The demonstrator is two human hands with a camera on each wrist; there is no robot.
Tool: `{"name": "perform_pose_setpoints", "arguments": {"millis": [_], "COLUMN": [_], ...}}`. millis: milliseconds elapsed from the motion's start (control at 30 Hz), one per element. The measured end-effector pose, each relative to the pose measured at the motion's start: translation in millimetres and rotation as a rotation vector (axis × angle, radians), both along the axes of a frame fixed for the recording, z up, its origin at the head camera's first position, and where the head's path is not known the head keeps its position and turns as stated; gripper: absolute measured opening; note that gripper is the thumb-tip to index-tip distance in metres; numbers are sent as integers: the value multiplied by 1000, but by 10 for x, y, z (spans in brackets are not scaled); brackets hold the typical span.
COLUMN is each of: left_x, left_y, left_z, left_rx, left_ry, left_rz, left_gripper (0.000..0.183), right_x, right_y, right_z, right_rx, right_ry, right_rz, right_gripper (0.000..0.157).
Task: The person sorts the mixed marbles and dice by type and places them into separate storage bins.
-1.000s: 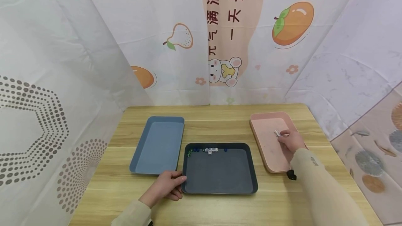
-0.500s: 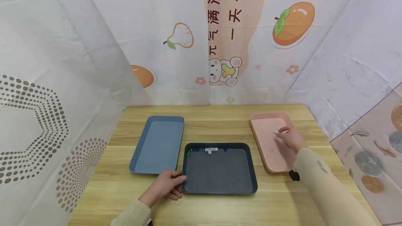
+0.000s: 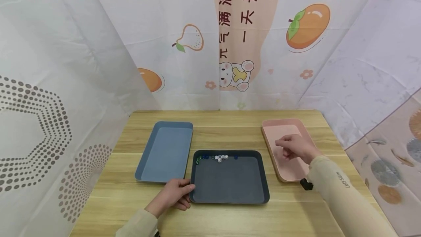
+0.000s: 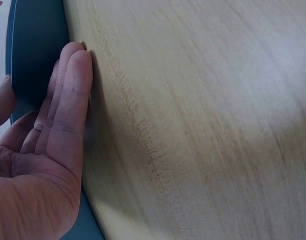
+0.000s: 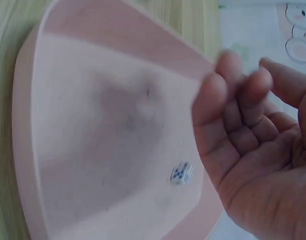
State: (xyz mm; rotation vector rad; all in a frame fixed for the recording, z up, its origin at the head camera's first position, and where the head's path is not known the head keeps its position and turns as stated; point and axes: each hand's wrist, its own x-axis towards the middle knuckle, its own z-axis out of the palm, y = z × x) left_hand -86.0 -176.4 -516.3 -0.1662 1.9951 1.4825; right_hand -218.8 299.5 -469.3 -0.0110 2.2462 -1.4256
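My left hand (image 3: pixel 175 194) holds the dark grey tray (image 3: pixel 231 189) at its near left corner, thumb over the rim and fingers along the outer wall (image 4: pixel 38 40). Over the pink tray (image 3: pixel 270 145) is my right hand (image 3: pixel 296 147), its fingers curled and the thumb and forefinger tips together. Whatever sits in that pinch is hidden by the fingers. One white die (image 5: pixel 182 173) with blue pips lies on the pink tray's floor in the right wrist view. Along the dark tray's far wall lie several white dice (image 3: pixel 219 157), green marbles (image 3: pixel 198 161) and blue marbles (image 3: pixel 236 157).
A blue tray (image 3: pixel 167 153) stands left of the dark tray, close to its corner and to my left hand. All the trays rest on a wood-grain table (image 3: pixel 230 127). Printed cloth (image 3: pixel 184 65) hangs behind the table and at both sides.
My right hand has lifted from the dice in the pink tray and shifted left, its fingers curling. Two dice showed at its fingertips; one now shows on the tray. The left hand keeps still.
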Motion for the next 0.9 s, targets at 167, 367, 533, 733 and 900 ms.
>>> {"name": "perform_pose_setpoints", "arguments": {"millis": [167,367,533,733,900], "left_x": [4,8,5,-1,-2], "left_y": [-5,-8,3,3,3], "left_z": [3,7,19,19,26], "left_rx": [3,6,1,-6,-15], "left_ry": [0,3,2,2,12], "left_rz": [0,2,-3,-13,-17], "left_gripper": [69,70,70,70,70], "right_x": [52,110,168,229,273], "right_y": [-160,-319,-408,-510,-564], "right_z": [34,10,-16,-65,-123], "right_rx": [-41,3,19,27,27], "right_ry": [-67,-105,-125,-147,-175], "right_rz": [76,157,184,192,188], "right_gripper": [37,35,33,33,32]}}
